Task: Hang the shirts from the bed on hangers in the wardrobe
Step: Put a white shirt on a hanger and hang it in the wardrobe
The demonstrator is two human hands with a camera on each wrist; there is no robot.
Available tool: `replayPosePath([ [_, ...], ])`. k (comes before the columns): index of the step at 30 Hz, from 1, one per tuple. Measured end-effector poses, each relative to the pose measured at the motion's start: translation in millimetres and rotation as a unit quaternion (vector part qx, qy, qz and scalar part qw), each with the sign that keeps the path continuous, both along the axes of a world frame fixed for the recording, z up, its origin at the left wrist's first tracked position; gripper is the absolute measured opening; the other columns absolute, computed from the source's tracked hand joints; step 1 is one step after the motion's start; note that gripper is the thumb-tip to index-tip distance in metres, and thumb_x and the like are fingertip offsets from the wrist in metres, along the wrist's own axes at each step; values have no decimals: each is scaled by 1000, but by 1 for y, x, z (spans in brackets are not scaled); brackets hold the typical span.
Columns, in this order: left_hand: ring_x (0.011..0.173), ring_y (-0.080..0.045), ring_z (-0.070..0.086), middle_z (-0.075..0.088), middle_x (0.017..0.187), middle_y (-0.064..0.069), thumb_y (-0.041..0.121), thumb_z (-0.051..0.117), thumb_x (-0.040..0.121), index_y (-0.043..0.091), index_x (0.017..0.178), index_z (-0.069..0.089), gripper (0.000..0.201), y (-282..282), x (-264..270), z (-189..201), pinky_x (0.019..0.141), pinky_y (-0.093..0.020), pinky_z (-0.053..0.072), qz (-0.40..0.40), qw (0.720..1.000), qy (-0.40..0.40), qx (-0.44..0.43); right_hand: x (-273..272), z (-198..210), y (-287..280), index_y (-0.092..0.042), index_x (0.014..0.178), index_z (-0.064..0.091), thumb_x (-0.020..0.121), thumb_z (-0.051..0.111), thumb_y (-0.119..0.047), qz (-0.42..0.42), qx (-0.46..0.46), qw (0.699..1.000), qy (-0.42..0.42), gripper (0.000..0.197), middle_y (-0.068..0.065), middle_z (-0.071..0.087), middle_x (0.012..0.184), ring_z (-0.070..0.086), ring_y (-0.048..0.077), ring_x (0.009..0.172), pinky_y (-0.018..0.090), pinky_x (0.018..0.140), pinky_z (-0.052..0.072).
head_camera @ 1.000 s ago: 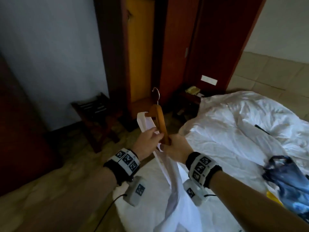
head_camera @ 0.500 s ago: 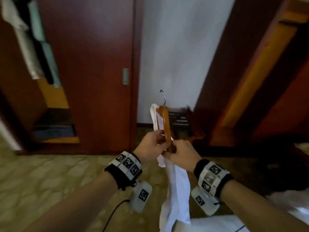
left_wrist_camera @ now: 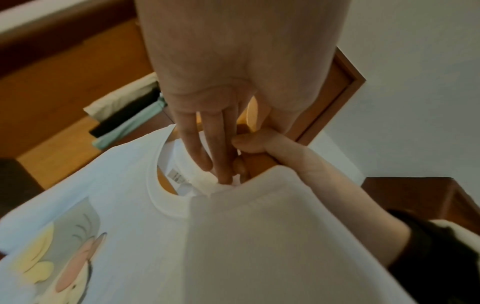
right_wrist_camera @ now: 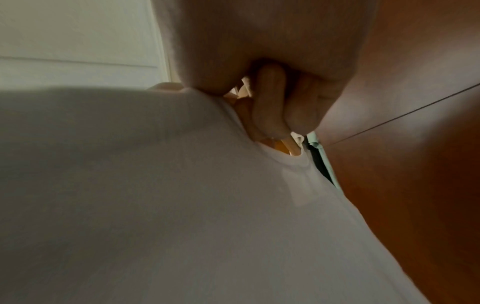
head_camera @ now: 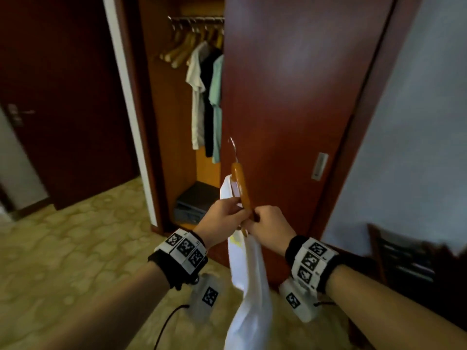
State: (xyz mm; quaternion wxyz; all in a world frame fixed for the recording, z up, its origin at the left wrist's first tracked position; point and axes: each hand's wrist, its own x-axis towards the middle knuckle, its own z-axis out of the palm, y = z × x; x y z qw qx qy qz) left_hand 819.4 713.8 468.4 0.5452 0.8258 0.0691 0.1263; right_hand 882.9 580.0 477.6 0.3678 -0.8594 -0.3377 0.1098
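Observation:
A wooden hanger [head_camera: 240, 184] with a metal hook [head_camera: 233, 149] stands upright in front of me, and a white shirt [head_camera: 250, 286] with a cartoon print [left_wrist_camera: 64, 267] hangs from it. My left hand [head_camera: 222, 215] pinches the shirt's collar [left_wrist_camera: 207, 183] against the hanger. My right hand [head_camera: 267, 223] grips the hanger's arm, its fingers [right_wrist_camera: 270, 102] curled round the wood at the shirt's shoulder [right_wrist_camera: 155, 205]. The open wardrobe section [head_camera: 177, 122] lies ahead to the left, with a rail [head_camera: 197, 20] high up.
Several empty wooden hangers [head_camera: 177, 51] and a cream, a black and a green shirt [head_camera: 202, 97] hang on the rail. A dark box [head_camera: 197, 200] sits on the wardrobe floor. The sliding door [head_camera: 290, 97] stands directly behind the hanger. A luggage rack [head_camera: 404, 261] is at the right.
The view has swung left, from the bed to the wardrobe. Both hands kept their hold on the hanger and shirt, which now face the wardrobe door.

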Motion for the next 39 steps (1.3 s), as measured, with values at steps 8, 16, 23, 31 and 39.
replayPosePath([
  [8, 74, -21, 66, 71, 82, -10, 16, 53, 95, 11, 97, 71, 18, 127, 94, 58, 77, -45, 58, 129, 992, 4, 5, 119, 46, 147, -19, 64, 62, 88, 69, -30, 89, 67, 994, 23, 28, -7, 58, 60, 55, 9, 59, 12, 47, 34],
  [16, 65, -13, 65, 73, 84, -11, 19, 52, 97, 4, 100, 70, 24, 270, 159, 83, 69, -37, 58, 190, 981, 17, 22, 194, 60, 303, -6, 85, 74, 88, 69, -37, 136, 114, 982, 59, 32, 15, 74, 86, 70, 31, 84, 34, 68, 52],
  [23, 79, -15, 67, 74, 86, -2, 39, 47, 100, 17, 95, 72, 33, 428, 230, 104, 77, -38, 53, 220, 973, -24, 67, 268, 81, 447, -1, 72, 70, 86, 70, -38, 109, 137, 984, 25, 39, 2, 59, 59, 57, 18, 61, 31, 60, 41],
  [31, 131, -14, 46, 50, 143, 2, 35, 46, 101, 20, 145, 43, 46, 598, 335, 164, 105, -26, 36, 157, 934, -18, 320, 365, 141, 581, -11, 64, 66, 83, 69, -34, 5, 205, 978, 34, 30, 2, 71, 66, 70, 27, 72, 41, 72, 57],
  [39, 149, -21, 15, 24, 158, -1, 39, 47, 96, 23, 153, 22, 64, 668, 461, 178, 118, -47, 23, 96, 881, -24, 463, 471, 181, 648, -10, 73, 74, 77, 70, -41, -77, 251, 965, 8, 32, 1, 74, 70, 72, 23, 76, 40, 79, 59],
])
